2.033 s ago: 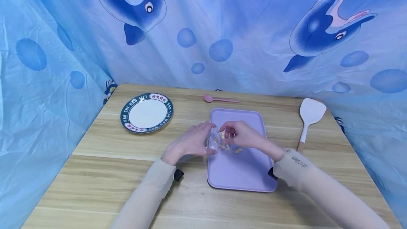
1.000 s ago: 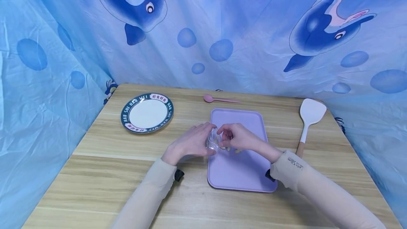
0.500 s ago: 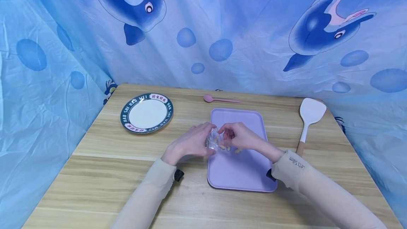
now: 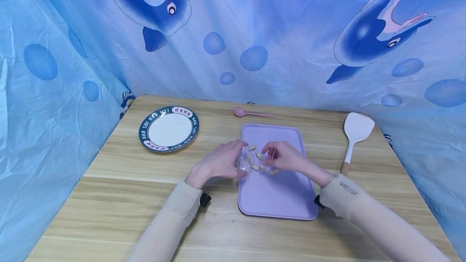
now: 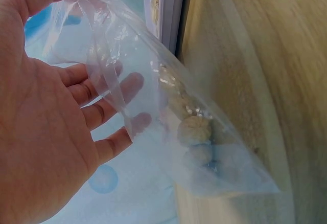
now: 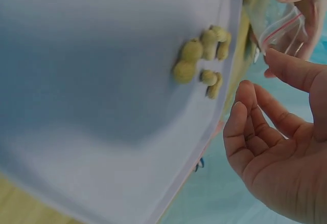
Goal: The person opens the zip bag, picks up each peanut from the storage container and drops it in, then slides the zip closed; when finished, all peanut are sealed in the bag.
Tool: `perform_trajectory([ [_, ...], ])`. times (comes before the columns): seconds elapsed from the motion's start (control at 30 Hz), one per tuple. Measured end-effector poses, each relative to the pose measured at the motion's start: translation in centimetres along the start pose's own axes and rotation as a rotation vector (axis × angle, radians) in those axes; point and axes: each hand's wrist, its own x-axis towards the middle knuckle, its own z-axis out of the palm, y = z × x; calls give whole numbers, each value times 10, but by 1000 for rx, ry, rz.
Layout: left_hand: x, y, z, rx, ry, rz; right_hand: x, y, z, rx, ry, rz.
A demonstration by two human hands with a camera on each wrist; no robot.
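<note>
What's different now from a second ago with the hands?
The right hand moved to the right, away from the mouth of the clear bag, so more of the peanuts on the purple tray show. I can't tell if it let go of one. The left hand still holds the bag; the tray, plate, pink spoon and white spatula stayed put.
</note>
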Motion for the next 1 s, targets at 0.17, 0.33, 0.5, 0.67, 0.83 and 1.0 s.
perform_trajectory([
  [0.17,0,0,0,2,-3,-3,-10,11,1,-40,19,45],
  [0.33,0,0,1,9,-1,-3,-20,18,5,-77,12,119],
  [0.5,0,0,1,2,-3,-12,-26,20,10,-104,-19,178],
  [0.67,0,0,1,-1,-3,-13,-28,22,16,-98,-28,181],
  [0.83,0,-1,1,3,3,-6,-30,22,20,-98,-21,182],
  [1.0,0,-1,1,5,0,-10,-31,23,22,-111,-6,156],
])
